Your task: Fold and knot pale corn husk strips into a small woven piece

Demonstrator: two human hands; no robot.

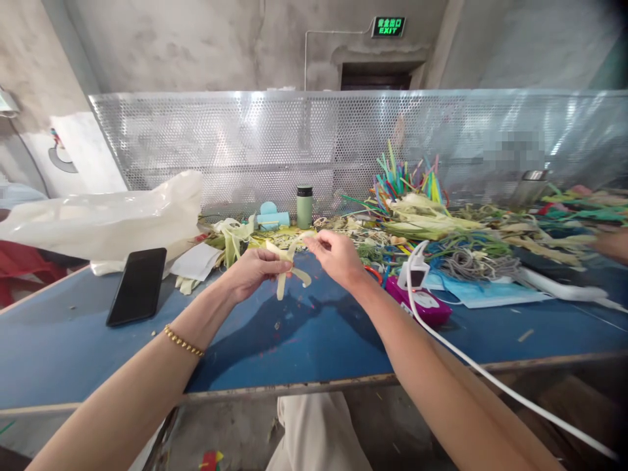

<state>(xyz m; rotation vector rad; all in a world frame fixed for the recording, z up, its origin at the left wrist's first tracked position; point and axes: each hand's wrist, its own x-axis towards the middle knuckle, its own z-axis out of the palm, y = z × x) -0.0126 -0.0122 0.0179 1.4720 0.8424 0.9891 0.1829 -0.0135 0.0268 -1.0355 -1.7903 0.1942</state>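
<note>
Between finger and thumb, my left hand (258,269) grips a small piece made of pale yellow-green husk strips (281,285), whose loose ends hang down. My right hand (333,256) pinches one strip end (307,236) of the same piece, up and to the right of the left hand. Both hands are raised over the blue table (275,353). A green bottle (305,207) stands behind them, and a light blue roll (273,220) lies to its left. Fingertips hide part of the husk piece.
A black phone (137,286) lies left, near a large plastic bag (112,209). On the right are a purple box (426,304), a white charger with cable (417,271), a blue mask (490,292), cords and husks (426,219). A perforated metal screen (235,144) rises behind. Another person's hand (612,245) shows far right.
</note>
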